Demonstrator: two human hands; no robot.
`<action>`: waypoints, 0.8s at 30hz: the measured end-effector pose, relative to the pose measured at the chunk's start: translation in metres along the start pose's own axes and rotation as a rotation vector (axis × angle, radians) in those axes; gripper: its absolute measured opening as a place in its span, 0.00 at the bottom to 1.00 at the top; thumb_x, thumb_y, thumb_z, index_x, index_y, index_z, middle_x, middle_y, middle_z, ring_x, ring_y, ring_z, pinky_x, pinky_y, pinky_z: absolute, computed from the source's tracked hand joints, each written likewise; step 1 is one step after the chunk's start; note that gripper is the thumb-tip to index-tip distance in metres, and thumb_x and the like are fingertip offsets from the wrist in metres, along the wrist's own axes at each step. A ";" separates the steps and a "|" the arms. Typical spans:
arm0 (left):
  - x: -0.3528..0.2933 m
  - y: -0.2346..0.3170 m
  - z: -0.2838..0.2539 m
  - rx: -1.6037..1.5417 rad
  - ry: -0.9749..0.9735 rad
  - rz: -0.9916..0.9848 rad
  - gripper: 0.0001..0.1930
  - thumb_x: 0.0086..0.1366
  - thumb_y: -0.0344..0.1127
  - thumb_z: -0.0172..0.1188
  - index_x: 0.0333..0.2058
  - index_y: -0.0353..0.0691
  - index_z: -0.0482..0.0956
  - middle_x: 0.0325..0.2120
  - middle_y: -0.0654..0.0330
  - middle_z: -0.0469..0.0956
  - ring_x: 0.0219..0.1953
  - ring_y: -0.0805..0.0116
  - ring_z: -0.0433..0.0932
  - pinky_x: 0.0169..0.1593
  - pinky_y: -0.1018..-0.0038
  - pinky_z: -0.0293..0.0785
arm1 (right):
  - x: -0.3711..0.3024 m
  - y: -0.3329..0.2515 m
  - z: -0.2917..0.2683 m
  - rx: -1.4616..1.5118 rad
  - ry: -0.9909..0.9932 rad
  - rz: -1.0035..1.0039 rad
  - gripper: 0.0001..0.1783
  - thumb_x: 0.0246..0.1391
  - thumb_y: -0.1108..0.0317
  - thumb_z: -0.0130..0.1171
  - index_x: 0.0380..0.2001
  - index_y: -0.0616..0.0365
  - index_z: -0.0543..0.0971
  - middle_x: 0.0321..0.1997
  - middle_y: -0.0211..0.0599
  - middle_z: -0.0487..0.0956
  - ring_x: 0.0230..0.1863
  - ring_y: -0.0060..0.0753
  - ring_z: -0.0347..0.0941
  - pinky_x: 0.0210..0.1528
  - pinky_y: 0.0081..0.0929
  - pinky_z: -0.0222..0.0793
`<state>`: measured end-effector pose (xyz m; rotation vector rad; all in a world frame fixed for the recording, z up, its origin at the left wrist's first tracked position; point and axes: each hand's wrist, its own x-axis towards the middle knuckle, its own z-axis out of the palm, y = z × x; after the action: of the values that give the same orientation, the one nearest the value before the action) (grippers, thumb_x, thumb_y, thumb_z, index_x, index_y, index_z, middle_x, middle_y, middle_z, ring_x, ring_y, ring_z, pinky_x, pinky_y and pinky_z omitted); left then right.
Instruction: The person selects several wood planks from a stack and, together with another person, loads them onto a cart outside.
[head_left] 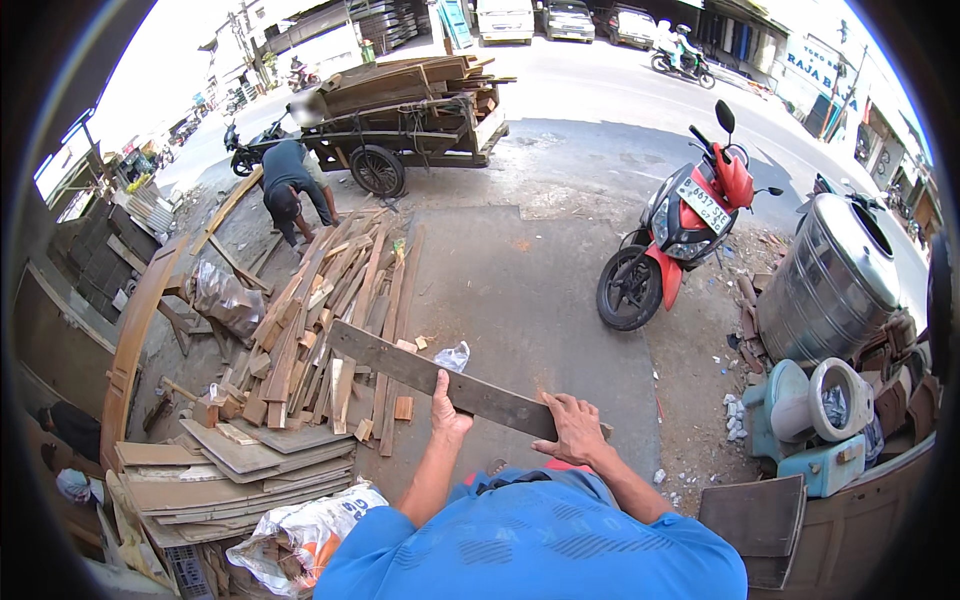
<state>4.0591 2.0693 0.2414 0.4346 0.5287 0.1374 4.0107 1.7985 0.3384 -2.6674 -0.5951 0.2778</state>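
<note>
A long, dark wooden plank [395,362] is held out in front of my body, slanting from upper left down to the right. My left hand [449,408] grips its lower edge near the middle, thumb up against the face. Over the right end, my right hand [577,428] is wrapped with its fingers across the top. The plank's far left end reaches over a heap of loose wood offcuts and strips [300,335]. A small clear plastic bag [453,357] lies on the ground just behind the plank.
At left lie stacked boards [235,485] and a white sack [300,535]. A person [290,185] bends by the wood heap, near a loaded cart [400,130]. Right of the concrete slab [530,270] stand a red motorbike [680,220], a metal tank [830,280] and toilet bowls [800,400].
</note>
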 end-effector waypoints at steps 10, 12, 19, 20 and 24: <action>0.203 0.008 0.099 0.150 -0.053 -0.130 0.24 0.58 0.38 0.70 0.50 0.43 0.71 0.43 0.58 0.76 0.49 0.57 0.77 0.53 0.51 0.75 | 0.225 0.085 0.028 0.122 0.041 0.237 0.52 0.33 0.45 0.75 0.60 0.59 0.67 0.55 0.49 0.73 0.58 0.50 0.68 0.61 0.45 0.61; 0.246 0.025 0.137 0.240 -0.068 -0.103 0.22 0.60 0.38 0.68 0.49 0.40 0.70 0.41 0.56 0.77 0.45 0.60 0.79 0.49 0.56 0.78 | 0.285 0.102 0.011 0.289 -0.008 0.240 0.51 0.33 0.46 0.75 0.59 0.64 0.70 0.56 0.54 0.74 0.60 0.50 0.69 0.62 0.42 0.63; 0.431 0.095 0.187 0.224 -0.132 0.091 0.15 0.64 0.43 0.64 0.43 0.45 0.70 0.35 0.61 0.79 0.33 0.67 0.80 0.42 0.66 0.79 | 0.529 0.177 -0.045 0.483 0.002 0.217 0.46 0.31 0.51 0.76 0.52 0.73 0.75 0.48 0.58 0.80 0.51 0.48 0.77 0.56 0.38 0.70; 0.443 0.103 0.172 0.308 -0.016 0.132 0.15 0.64 0.42 0.64 0.43 0.44 0.70 0.34 0.61 0.79 0.31 0.68 0.80 0.40 0.68 0.80 | 0.557 0.167 -0.074 0.560 -0.111 0.271 0.47 0.31 0.51 0.76 0.52 0.73 0.75 0.49 0.58 0.80 0.51 0.48 0.77 0.56 0.38 0.70; 0.511 0.130 0.079 0.670 0.380 0.164 0.14 0.66 0.42 0.60 0.44 0.41 0.72 0.31 0.61 0.78 0.27 0.70 0.79 0.28 0.74 0.79 | 0.668 0.190 -0.105 0.553 -0.018 0.219 0.45 0.31 0.53 0.77 0.50 0.73 0.77 0.44 0.57 0.82 0.46 0.45 0.80 0.53 0.35 0.73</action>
<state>4.5350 2.2783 0.1252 1.1199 0.9151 0.2013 4.7030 1.9018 0.2836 -2.1889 -0.1872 0.4544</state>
